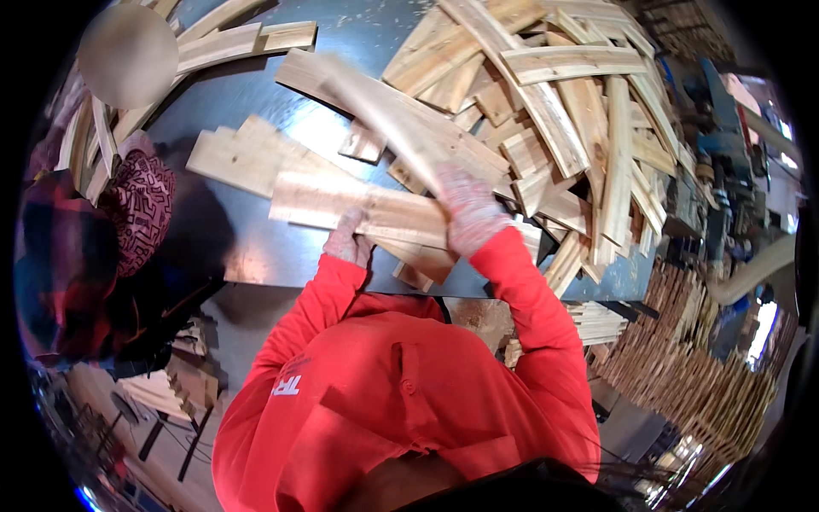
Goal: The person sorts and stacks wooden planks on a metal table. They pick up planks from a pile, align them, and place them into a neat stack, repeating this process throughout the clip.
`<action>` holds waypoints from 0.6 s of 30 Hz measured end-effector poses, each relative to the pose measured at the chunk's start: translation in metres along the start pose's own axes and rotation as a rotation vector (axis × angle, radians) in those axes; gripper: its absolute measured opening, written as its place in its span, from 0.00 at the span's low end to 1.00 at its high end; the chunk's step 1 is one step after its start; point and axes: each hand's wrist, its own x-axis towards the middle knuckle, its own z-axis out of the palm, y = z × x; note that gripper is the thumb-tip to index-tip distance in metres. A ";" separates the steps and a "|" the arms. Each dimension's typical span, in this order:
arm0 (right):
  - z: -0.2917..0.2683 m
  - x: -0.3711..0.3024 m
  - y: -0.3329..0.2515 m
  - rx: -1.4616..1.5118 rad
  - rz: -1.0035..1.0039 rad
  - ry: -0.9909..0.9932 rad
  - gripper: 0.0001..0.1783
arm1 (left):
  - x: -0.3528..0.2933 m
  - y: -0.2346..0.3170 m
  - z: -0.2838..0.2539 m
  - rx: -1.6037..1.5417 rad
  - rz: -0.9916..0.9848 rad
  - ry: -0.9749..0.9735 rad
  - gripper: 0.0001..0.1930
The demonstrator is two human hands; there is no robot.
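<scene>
Both my hands wear pale knitted gloves. My right hand [472,212] is closed around one end of a narrow wooden board [384,119], which slants up and away to the left, smeared by motion. With my left hand [345,239] I grip the near edge of a wide, flat wooden board [324,201]; some of its fingers are hidden. This board lies across other boards near the table's front edge, and its right end reaches to my right hand. Behind it rests a longer plank [401,107], partly covered by the blurred board.
A large loose heap of boards [567,115] covers the right of the metal table [256,260]. More boards [222,47] lie at the far left, beside another person [77,264]. Stacked wood [699,367] stands on the right, below the table.
</scene>
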 end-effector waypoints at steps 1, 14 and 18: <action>0.024 0.006 -0.012 -0.018 -0.093 -0.070 0.37 | -0.004 0.008 0.015 -0.121 0.006 -0.015 0.27; 0.014 0.107 0.018 -0.133 0.303 -0.293 0.60 | 0.048 0.008 0.024 0.493 0.502 0.457 0.29; 0.045 0.079 0.013 0.964 0.410 -0.397 0.52 | 0.009 0.069 0.043 0.502 0.544 0.450 0.26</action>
